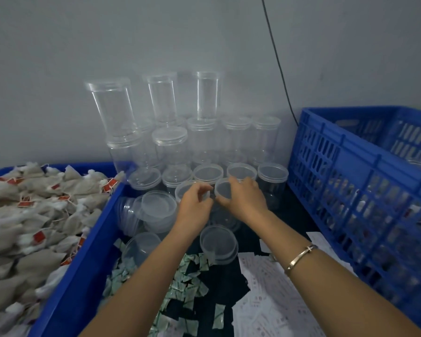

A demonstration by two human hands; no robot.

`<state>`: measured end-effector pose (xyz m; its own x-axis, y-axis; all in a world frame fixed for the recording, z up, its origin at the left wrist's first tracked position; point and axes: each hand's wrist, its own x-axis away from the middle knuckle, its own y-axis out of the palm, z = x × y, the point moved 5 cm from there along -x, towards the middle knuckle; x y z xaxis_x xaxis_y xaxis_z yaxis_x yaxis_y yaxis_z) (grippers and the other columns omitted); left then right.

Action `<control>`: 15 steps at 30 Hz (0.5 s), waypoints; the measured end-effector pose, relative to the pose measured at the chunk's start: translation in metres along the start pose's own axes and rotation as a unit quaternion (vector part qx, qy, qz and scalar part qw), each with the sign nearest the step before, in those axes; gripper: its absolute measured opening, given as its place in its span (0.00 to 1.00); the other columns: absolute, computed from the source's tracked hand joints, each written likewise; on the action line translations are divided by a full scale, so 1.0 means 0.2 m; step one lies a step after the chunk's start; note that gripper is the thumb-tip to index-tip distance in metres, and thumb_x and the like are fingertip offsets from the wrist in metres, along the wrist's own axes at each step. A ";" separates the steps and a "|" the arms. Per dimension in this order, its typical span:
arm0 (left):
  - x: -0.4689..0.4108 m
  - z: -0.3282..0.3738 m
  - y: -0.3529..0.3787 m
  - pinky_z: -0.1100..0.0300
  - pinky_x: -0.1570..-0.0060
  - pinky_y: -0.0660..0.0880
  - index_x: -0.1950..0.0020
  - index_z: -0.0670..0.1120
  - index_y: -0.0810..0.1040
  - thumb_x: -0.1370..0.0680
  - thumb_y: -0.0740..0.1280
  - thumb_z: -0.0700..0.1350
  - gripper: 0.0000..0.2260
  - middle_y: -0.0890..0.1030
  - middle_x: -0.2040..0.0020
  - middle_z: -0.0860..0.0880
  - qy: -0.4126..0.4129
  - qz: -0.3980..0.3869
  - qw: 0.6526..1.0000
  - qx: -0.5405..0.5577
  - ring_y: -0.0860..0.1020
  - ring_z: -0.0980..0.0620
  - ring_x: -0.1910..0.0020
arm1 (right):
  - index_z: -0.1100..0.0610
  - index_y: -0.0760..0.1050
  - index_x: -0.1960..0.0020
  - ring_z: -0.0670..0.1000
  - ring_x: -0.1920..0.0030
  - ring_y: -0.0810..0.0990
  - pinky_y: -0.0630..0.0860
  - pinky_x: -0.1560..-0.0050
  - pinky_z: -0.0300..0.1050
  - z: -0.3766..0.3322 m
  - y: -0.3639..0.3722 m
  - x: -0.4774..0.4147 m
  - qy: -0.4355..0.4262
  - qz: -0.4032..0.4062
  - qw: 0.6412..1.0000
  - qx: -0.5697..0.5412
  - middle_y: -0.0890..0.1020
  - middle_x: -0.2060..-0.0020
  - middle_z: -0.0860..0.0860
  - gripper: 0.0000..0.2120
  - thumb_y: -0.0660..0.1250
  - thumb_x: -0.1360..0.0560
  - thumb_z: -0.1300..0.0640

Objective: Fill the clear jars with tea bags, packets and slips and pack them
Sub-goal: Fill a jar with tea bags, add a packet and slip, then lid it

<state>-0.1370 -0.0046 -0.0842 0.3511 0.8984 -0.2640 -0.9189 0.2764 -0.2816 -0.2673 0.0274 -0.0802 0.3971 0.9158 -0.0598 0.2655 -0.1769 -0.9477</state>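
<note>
Seen from the head camera, both forearms reach forward and a little inward from the bottom edge, so the hands meet over the middle of the dark counter [231,283]. The left hand [195,205] is tipped thumb-up, its fingers [201,189] curled and pinching the rim of the left-hand jar [186,187]. The right hand [247,199] sits just beside it, wrist bent down, fingers hooked over the far edge and thumb under the near edge, gripping the top of the right-hand jar [225,189]. A thin bracelet [301,256] circles the right wrist.

Both held jars stand in the front row of the clear jars [170,142], which are stacked in tiers against the grey wall [83,45]. Loose lids [218,242] lie between the forearms and to their left. Tea bags [27,215] with red tags fill the blue bin [83,259] on the left. Green and white packets [187,276] are scattered under the left forearm, and white slips [265,293] lie under the right. A blue crate [350,166] stands on the right
</note>
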 end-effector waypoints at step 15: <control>0.49 0.24 0.08 0.62 0.51 0.78 0.41 0.56 0.73 0.35 0.77 0.41 0.26 0.81 0.45 0.54 0.085 -0.040 0.980 0.174 0.80 0.57 0.46 | 0.47 0.61 0.26 0.52 0.38 0.69 0.69 0.51 0.44 -0.11 -0.35 0.64 -0.126 0.064 0.990 -0.007 0.64 0.41 0.50 0.39 0.66 0.31 0.32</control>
<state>-0.1262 0.1044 -0.0712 0.4225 0.8070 -0.4127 -0.8822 0.4706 0.0170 -0.2165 0.1494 -0.0146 0.1966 0.9464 -0.2561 0.2396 -0.2997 -0.9235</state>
